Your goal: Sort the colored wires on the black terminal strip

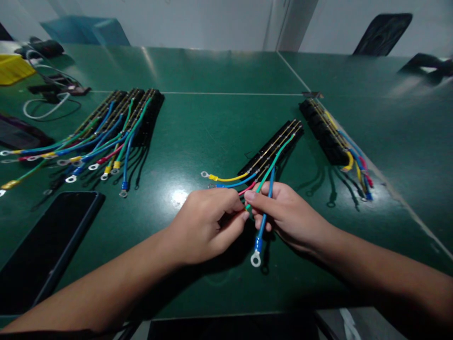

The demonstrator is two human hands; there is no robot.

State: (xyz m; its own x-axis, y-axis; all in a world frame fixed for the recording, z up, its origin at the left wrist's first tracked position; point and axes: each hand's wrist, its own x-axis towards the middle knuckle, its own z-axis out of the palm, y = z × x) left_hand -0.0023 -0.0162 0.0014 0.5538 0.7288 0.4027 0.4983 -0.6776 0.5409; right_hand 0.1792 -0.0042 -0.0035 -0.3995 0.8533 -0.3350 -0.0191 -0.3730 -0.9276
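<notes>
A black terminal strip [271, 146] with brass bars lies tilted on the table, its coloured wires reaching toward me. My left hand [208, 224] is closed in a pinch on the lower end of the green wire [274, 161], whose tip is hidden by the fingers. Just above that spot, my right hand [283, 205] grips the same wire between thumb and fingers. A blue wire [262, 225] with a ring terminal [255, 258] passes by the right fingers and hangs below them. Left of the hands, a yellow wire [230, 179] ends in another ring terminal [205, 174]; a red wire is partly covered.
Several similar wired strips [150, 111] lie together at the left. One more strip [325, 134] sits at the right. A phone [53, 245] rests at the near left. Cables [53, 101] and a yellow bin [14, 69] are at the far left of the green table [212, 118].
</notes>
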